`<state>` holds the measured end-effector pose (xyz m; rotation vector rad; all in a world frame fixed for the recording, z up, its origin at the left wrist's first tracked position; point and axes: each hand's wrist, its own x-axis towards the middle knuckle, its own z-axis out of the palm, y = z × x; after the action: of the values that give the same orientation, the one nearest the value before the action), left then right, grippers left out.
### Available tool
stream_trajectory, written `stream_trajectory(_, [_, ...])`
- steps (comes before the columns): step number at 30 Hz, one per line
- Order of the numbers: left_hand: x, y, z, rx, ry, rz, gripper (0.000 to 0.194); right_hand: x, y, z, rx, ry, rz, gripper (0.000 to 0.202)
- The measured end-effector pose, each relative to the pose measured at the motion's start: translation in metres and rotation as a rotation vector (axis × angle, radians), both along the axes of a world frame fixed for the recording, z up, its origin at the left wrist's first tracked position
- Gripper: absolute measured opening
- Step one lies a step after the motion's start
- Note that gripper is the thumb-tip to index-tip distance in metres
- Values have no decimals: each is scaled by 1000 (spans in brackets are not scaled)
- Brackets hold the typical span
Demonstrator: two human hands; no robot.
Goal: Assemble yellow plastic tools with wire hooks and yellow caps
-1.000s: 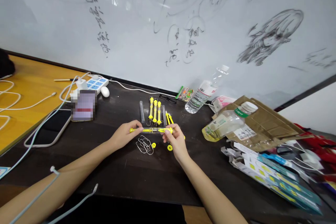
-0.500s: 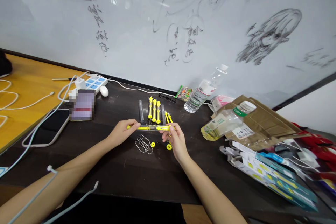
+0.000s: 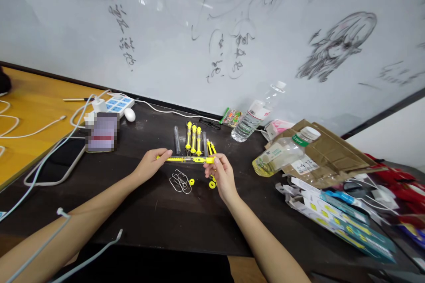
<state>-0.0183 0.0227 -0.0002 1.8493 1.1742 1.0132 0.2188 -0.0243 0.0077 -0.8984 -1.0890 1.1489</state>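
Note:
A slim clear tube with yellow inner parts, which looks like a tubular spring scale (image 3: 187, 159), lies level between my two hands above the desk. My left hand (image 3: 150, 166) pinches its yellow left end between thumb and fingers. At the other end, the yellow part is gripped by the fingertips of my right hand (image 3: 222, 174). Several similar yellow spring scales (image 3: 194, 137) stand in a row beyond it, between a clear tube (image 3: 177, 140) and another tube (image 3: 204, 142). Bent wire hooks (image 3: 180, 182) and a yellow ring (image 3: 191, 181) lie nearer me; another yellow ring (image 3: 212, 185) is below my right hand.
Left are a phone (image 3: 59, 163), a power strip (image 3: 120, 105), a white mouse (image 3: 129, 115) and loose cables. A water bottle (image 3: 250, 119), a tea bottle (image 3: 282, 154), cardboard (image 3: 335, 154) and an opened box (image 3: 345, 223) crowd the right. A whiteboard (image 3: 166, 53) rises behind.
My left hand has drawn slightly left along with the yellow inner part. More of the slotted yellow part shows beside my right fingers. The view has shifted a little.

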Motion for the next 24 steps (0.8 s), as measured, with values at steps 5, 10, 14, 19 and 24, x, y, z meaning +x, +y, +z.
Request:
stream_trajectory(5, [0,0,-1,-30,-33,-7,43,2,1,0,11,17,-22,23])
stream_trajectory(10, [0,2,-3,-42,-59,-15,43,4,1,1,18,46,-63,22])
stream_trajectory(14, [-1,2,-4,-37,-50,-16,43,4,0,4,3,73,-81,21])
stream_trajectory(19, [-1,1,-3,-34,-48,-14,43,6,1,7,-47,173,-7,17])
stream_trajectory(24, [-1,1,-3,-40,-42,-19,43,7,2,6,-125,149,98,16])
